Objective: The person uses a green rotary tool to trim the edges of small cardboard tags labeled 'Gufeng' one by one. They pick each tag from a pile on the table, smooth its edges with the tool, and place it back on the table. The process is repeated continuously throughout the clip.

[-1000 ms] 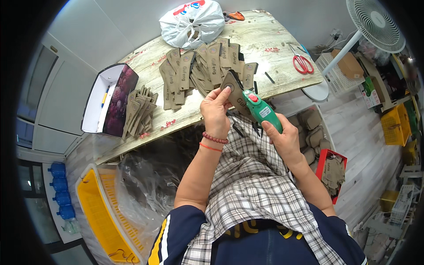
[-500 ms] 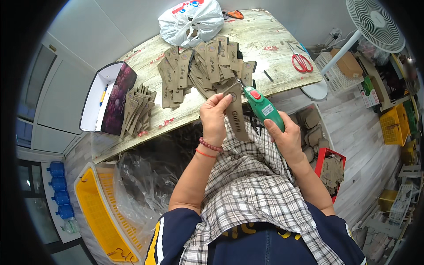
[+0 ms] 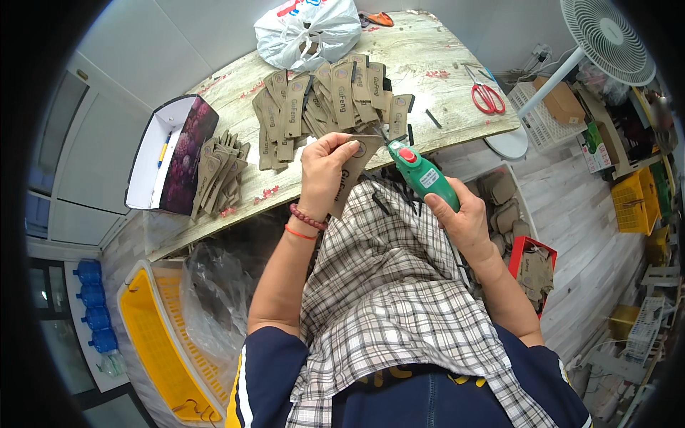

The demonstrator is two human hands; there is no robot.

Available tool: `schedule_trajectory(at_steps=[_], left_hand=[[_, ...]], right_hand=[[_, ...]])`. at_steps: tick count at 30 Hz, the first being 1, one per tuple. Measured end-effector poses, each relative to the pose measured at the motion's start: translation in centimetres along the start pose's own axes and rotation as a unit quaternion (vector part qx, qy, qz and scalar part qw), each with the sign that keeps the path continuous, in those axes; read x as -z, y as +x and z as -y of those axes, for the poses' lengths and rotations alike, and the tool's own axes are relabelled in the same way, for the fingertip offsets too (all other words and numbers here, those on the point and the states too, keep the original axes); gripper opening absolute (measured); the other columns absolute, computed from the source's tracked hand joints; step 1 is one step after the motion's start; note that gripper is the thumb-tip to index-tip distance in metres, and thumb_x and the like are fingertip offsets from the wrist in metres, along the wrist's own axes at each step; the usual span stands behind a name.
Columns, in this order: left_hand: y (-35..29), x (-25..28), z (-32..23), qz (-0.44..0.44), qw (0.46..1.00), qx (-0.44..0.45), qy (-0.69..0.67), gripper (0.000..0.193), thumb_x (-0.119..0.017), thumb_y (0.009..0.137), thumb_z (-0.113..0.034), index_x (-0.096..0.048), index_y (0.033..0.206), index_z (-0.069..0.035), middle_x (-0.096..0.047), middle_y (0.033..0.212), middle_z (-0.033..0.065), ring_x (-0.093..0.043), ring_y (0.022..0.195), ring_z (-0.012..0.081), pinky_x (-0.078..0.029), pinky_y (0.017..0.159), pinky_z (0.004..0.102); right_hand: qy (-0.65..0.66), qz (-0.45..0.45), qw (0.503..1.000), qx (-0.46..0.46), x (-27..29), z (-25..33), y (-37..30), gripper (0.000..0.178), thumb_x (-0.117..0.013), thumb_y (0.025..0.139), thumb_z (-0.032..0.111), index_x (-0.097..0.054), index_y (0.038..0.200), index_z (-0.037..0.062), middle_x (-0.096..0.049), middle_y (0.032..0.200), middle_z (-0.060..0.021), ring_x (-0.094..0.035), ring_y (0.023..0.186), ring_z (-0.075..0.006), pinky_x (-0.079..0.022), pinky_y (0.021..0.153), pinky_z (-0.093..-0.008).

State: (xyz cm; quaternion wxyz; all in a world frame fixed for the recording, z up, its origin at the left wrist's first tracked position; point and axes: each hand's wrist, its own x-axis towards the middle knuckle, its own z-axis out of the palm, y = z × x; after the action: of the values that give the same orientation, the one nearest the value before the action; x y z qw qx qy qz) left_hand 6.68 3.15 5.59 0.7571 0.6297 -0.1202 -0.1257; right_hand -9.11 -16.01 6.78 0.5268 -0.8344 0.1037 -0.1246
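Note:
My left hand (image 3: pixel 323 170) pinches a khaki fabric piece (image 3: pixel 355 170) near its top end, between thumb and fingers. The piece is long and tapered, with dark print, and hangs down in front of the table edge. My right hand (image 3: pixel 465 220) is wrapped round a green handheld electric cutter (image 3: pixel 432 180) with a red button. Its thin metal tip points up and left, close to the piece's top corner; whether they touch I cannot tell. Just beyond both hands lies a loose pile of similar khaki pieces (image 3: pixel 341 96) on the table.
On the table (image 3: pixel 428 50) are red-handled scissors (image 3: pixel 487 98), a black scrap strip (image 3: pixel 433 118), a tied white plastic bag (image 3: pixel 308 34), and an open box (image 3: pixel 189 157) beside a stack of pieces (image 3: pixel 217 175). A yellow basket (image 3: pixel 153 342) stands lower left, a red box (image 3: pixel 531 274) lower right.
My left hand has shifted left with the fabric piece, whose lower end has swung left. The cutter has barely moved, so the gap between them has widened.

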Motion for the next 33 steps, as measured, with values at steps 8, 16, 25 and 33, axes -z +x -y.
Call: schedule_trajectory(at_steps=[8,16,25,33], left_hand=[[1.4,8.3,-5.2,0.069,0.954,-0.008,0.29,0.012,-0.062,0.083,-0.004,-0.066,0.092,0.003,-0.064,0.08,0.0003,-0.057,0.074,0.007,-0.047,0.068,0.0218],[5.8,28.7,-3.9,-0.191,0.797,-0.025,0.572,0.022,-0.068,0.072,-0.01,-0.069,0.094,-0.009,-0.066,0.086,0.0074,-0.061,0.087,0.0208,-0.048,0.079,0.0338],[15.3,11.4,2.1,-0.256,0.643,-0.149,0.706,0.033,-0.065,0.081,-0.042,-0.07,0.094,-0.012,-0.058,0.103,0.0079,-0.049,0.104,0.0261,-0.037,0.091,0.0421],[16.8,9.7,5.2,-0.331,0.805,-0.219,0.441,0.017,-0.076,0.072,-0.012,-0.065,0.084,-0.007,-0.062,0.09,0.0071,-0.057,0.09,0.0228,-0.043,0.086,0.0363]], right_hand=[[0.016,0.016,1.0,0.01,-1.5,-0.2,0.5,0.042,-0.071,0.084,0.035,-0.063,0.107,0.0016,-0.063,0.071,-0.0058,-0.058,0.063,-0.011,-0.047,0.058,-0.0277],[0.027,0.006,0.999,-0.03,-1.7,-1.9,0.1,0.037,-0.07,0.085,0.03,-0.063,0.105,0.0002,-0.057,0.062,-0.0023,-0.052,0.054,-0.0077,-0.042,0.051,-0.0258],[0.002,0.006,1.0,-0.022,-2.2,-1.2,0.7,0.037,-0.069,0.086,0.031,-0.062,0.104,-0.0013,-0.058,0.062,-0.0032,-0.052,0.054,-0.0077,-0.043,0.051,-0.0258],[0.01,0.016,0.999,-0.047,-2.4,-0.5,1.1,0.037,-0.07,0.085,0.031,-0.062,0.104,-0.0006,-0.061,0.067,-0.0059,-0.056,0.059,-0.0101,-0.046,0.055,-0.0276]])
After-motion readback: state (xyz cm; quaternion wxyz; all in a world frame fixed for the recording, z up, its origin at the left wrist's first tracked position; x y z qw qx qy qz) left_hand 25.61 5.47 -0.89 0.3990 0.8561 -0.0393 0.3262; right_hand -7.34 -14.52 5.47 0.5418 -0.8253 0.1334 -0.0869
